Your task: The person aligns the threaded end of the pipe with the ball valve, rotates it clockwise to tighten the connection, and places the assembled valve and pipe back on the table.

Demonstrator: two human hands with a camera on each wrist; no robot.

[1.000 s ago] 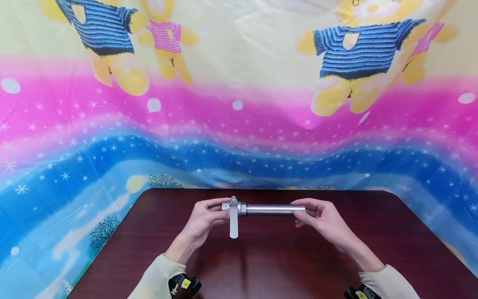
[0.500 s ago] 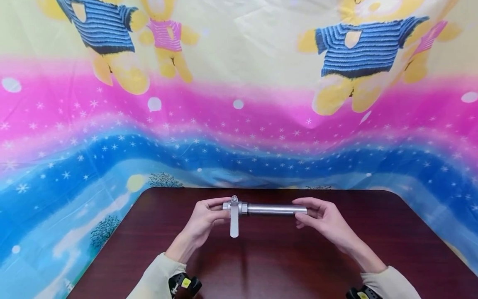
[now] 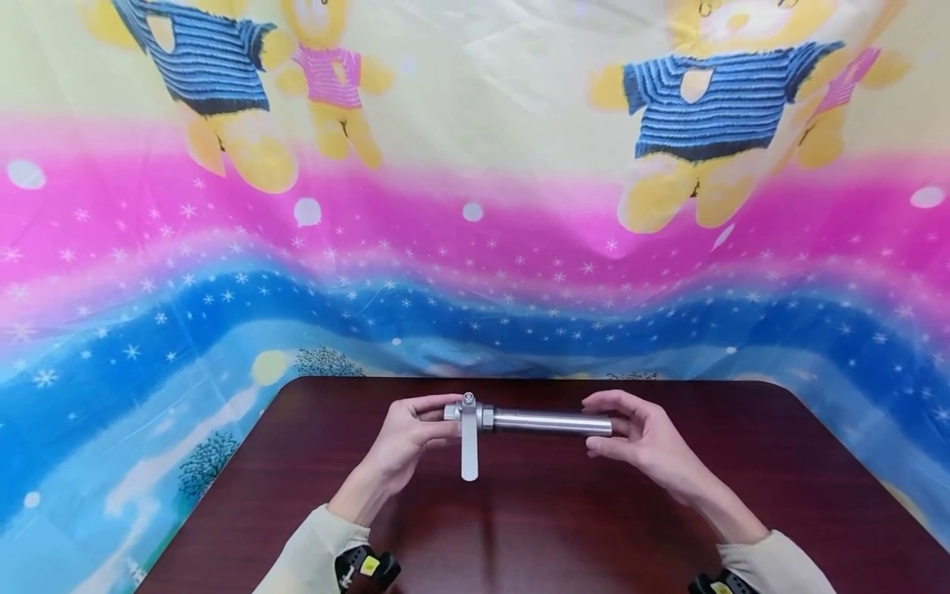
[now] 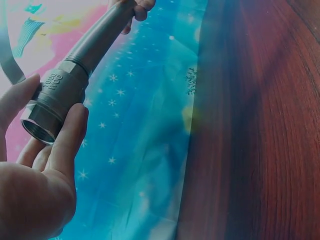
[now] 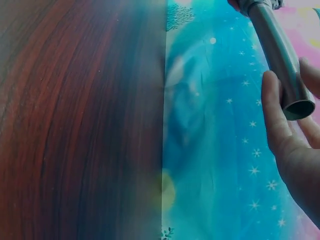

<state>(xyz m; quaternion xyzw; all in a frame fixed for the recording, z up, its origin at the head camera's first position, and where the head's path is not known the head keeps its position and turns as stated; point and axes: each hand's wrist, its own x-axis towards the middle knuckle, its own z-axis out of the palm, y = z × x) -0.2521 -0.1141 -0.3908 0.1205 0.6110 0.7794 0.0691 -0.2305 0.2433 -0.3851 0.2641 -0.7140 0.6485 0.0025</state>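
Observation:
My left hand (image 3: 404, 437) pinches the left end of a silver ball valve (image 3: 469, 414) between thumb and fingers. Its flat lever handle (image 3: 469, 454) points toward me. A smooth metal pipe (image 3: 549, 422) extends from the valve's right side, its far end dipping slightly. In the left wrist view, raised lettering shows on the valve body (image 4: 52, 95), and its threaded open end faces the camera. Around the pipe's free end, my right hand (image 3: 646, 433) has thumb and fingers spread apart, with a gap between thumb and pipe. The right wrist view shows the hollow pipe end (image 5: 299, 108) between those fingers.
The valve and pipe are held above a dark red-brown wooden table (image 3: 564, 528) with rounded far corners. Behind and beside it hangs a colourful cloth (image 3: 475, 247) printed with bears and snowflakes. Black wrist devices (image 3: 367, 565) sit on both light sleeves.
My right thumb and fingers have loosened and spread away from the pipe's end. That end has tipped a little downward, while my left hand keeps its hold on the valve.

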